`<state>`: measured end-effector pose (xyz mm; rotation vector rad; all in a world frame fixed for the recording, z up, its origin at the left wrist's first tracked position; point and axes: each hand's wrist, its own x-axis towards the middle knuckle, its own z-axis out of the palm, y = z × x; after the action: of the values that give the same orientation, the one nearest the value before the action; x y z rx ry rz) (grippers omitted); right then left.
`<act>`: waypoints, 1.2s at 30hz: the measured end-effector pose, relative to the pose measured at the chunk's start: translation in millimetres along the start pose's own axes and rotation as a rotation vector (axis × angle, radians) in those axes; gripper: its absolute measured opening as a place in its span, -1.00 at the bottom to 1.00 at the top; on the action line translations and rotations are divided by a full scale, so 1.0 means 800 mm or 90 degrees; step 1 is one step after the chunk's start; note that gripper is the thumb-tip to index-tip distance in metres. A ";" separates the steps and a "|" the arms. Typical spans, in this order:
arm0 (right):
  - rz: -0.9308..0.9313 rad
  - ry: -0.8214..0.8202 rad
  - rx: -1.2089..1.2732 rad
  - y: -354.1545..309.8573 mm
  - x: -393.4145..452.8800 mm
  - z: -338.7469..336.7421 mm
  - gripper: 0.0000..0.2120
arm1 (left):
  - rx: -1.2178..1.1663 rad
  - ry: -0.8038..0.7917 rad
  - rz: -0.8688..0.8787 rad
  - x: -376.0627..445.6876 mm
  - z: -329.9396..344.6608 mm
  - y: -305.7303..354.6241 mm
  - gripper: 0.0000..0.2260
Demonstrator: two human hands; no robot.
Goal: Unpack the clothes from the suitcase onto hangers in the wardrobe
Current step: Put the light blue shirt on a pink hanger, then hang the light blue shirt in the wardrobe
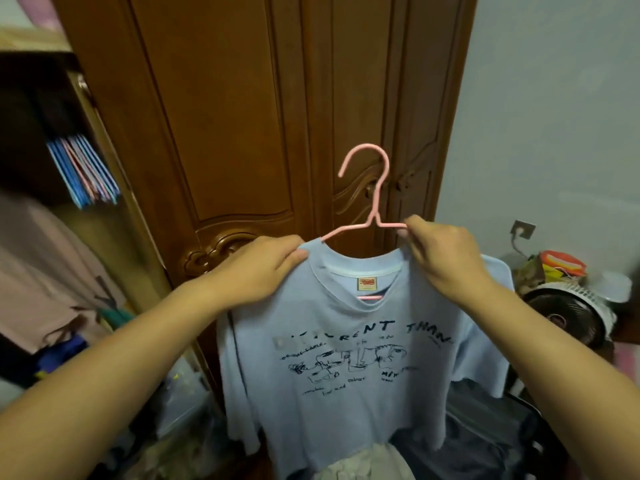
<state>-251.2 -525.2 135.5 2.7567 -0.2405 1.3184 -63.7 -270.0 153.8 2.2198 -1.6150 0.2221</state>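
My left hand, centre-left of frame, grips the left shoulder of the light blue cotton T-shirt with black scribble print, fingers curled over the fabric at the collar edge. My right hand, centre-right, pinches the right arm of the thin pink wire hanger, thumb and fingers closed on the wire just where it leaves the neck, and also bunches the shirt's right shoulder below it. Hanger hook stands upright above both hands, centre of frame; its left arm runs down under the shirt at my left hand, and a bit of the bottom bar shows pink through the neck opening below the label. Shirt hangs front-facing between my forearms, down to bottom centre.

Behind the shirt: closed carved brown wooden wardrobe door, filling upper centre. Left of frame, open wardrobe section with a bunch of blue and pink hangers upper left and a blurred pinkish-beige garment below them. Bottom centre and lower right, dark open suitcase with a pale crumpled cloth at the shirt's hem. Right edge: white fan, clutter above it, wall socket on the pale wall. Shirt blocks the view of most of the suitcase.
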 end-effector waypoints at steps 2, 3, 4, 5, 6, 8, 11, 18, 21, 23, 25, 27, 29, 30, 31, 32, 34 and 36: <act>0.009 -0.026 0.071 -0.003 0.001 -0.010 -0.65 | 0.050 0.037 0.023 0.002 -0.003 0.012 -0.76; 0.017 -0.043 0.127 0.000 0.002 -0.015 -0.66 | 0.069 0.066 0.038 -0.001 -0.005 0.014 -0.78; 0.022 -0.058 0.171 0.006 0.002 -0.020 -0.67 | 0.087 0.095 0.050 -0.006 -0.007 0.013 -0.79; 0.029 -0.071 0.198 0.011 0.000 -0.025 -0.67 | 0.099 0.121 0.061 -0.013 -0.008 0.007 -0.80; 0.043 -0.085 0.217 0.015 -0.002 -0.028 -0.67 | 0.109 0.139 0.062 -0.021 -0.009 0.000 -0.77; 0.077 -0.122 0.271 0.013 -0.008 -0.031 -0.74 | 0.130 0.162 0.045 -0.037 -0.008 -0.017 -0.73; 0.049 -0.277 0.331 -0.016 -0.012 -0.021 -0.87 | 0.207 0.183 -0.001 -0.057 -0.004 -0.043 -0.76; -0.092 -0.371 0.321 -0.116 0.007 0.033 -0.85 | 0.031 0.057 -0.137 -0.118 -0.004 -0.105 -0.69; -0.117 -0.367 0.346 -0.146 0.024 0.056 -0.86 | -0.028 0.031 -0.156 -0.123 -0.011 -0.099 -0.82; -0.093 -0.350 0.364 -0.152 0.041 0.071 -0.83 | 0.039 0.033 -0.208 -0.138 -0.021 -0.118 -0.80; -0.057 -0.350 0.400 -0.153 0.058 0.078 -0.86 | 0.103 0.046 -0.229 -0.156 -0.030 -0.135 -0.81; -0.068 -0.388 0.415 -0.169 0.077 0.085 -0.89 | 0.126 0.082 -0.227 -0.166 -0.037 -0.147 -0.82; -0.112 -0.437 0.401 -0.199 0.098 0.093 -0.83 | 0.131 0.121 -0.212 -0.168 -0.044 -0.157 -0.76; -0.123 -0.455 0.393 -0.213 0.107 0.096 -0.77 | 0.131 0.129 -0.202 -0.169 -0.048 -0.162 -0.70; -0.121 -0.458 0.389 -0.224 0.117 0.100 -0.72 | 0.124 0.129 -0.193 -0.174 -0.053 -0.173 -0.63; -0.110 -0.444 0.392 -0.230 0.124 0.103 -0.69 | 0.114 0.130 -0.184 -0.181 -0.058 -0.186 -0.55; -0.073 -0.406 0.408 -0.235 0.134 0.113 -0.68 | 0.117 0.135 -0.169 -0.197 -0.068 -0.212 -0.45; -0.064 -0.418 0.403 -0.241 0.138 0.126 -0.67 | 0.148 0.115 -0.178 -0.208 -0.073 -0.228 -0.48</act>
<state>-72.7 -361.2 158.0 3.5898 0.3480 0.4588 59.7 -52.6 110.3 2.4852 -1.2203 0.5387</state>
